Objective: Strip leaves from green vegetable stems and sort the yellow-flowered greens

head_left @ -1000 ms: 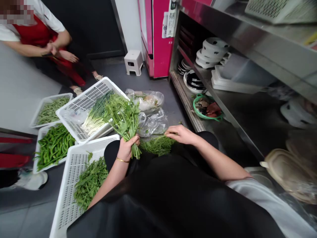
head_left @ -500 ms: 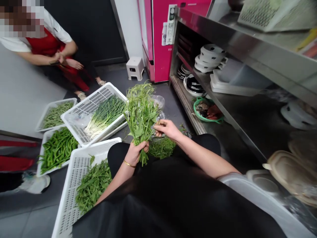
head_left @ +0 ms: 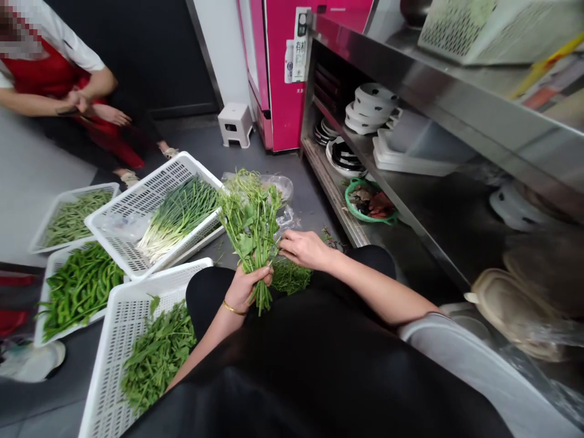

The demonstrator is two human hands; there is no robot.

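My left hand (head_left: 250,286) is wrapped round the lower stems of a bunch of leafy greens (head_left: 250,225), which stands upright with thin tendrils at its top. At the right edge of the bunch is my right hand (head_left: 301,248), fingers pinched together; whether they grip a stem there is too small to tell. Below the hands lies a heap of green trimmings (head_left: 292,277), partly hidden by my right hand and the bunch. A white basket (head_left: 121,304) at my left knee has similar loose greens (head_left: 159,359) in it.
Further left are a basket of scallions (head_left: 182,213), green chillies (head_left: 84,289) and green beans (head_left: 75,213). A person in a red apron (head_left: 41,67) is at the far left. Metal shelving (head_left: 387,152) with dishes runs along my right. A stool (head_left: 235,125) stands ahead.
My right hand has come up close against the bunch's edge, its fingers now turned toward the stems. The bunch sits slightly lower. The whole view has shifted a little to the right.
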